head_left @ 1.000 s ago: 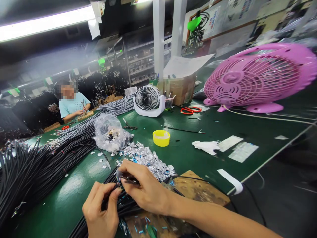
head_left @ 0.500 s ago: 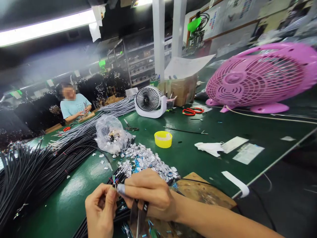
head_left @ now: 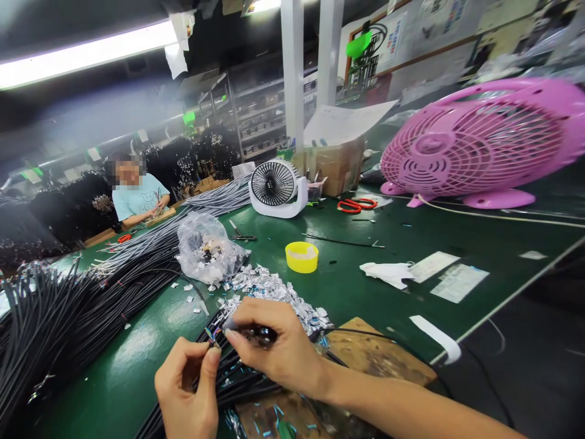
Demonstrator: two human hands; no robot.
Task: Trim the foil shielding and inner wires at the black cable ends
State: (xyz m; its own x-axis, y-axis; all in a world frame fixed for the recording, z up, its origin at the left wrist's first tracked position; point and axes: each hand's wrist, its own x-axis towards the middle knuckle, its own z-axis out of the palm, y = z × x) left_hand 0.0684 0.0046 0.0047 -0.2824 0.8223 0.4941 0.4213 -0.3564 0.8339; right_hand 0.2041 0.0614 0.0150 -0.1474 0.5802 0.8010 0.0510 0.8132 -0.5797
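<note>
My left hand (head_left: 187,387) is closed, thumb and forefinger pinching the end of a black cable. From that pinch, thin coloured wires (head_left: 211,334) fan out, red and blue among them. Just to their right is my right hand (head_left: 269,344), its thumb and forefinger pressed together beside the wire tips; I cannot tell whether they touch. Curled in its palm is a dark two-armed metal tool (head_left: 260,335), mostly hidden by the fingers. Below both hands lie black cables (head_left: 233,396) and a worn wooden board (head_left: 370,353) with blue scraps.
Silver foil scraps (head_left: 283,292) are heaped beyond my hands, beside a plastic bag (head_left: 203,244). Bundled black cables (head_left: 91,317) cover the left. Farther off are a yellow tape ring (head_left: 301,257), a small white fan (head_left: 276,189), red-handled scissors (head_left: 356,205) and a pink fan (head_left: 475,146). A co-worker (head_left: 139,198) sits across.
The wires now show spread above my left pinch. The tool's arms, pointing down below my right hand half a second ago, have swung back into the palm. The view has shifted slightly.
</note>
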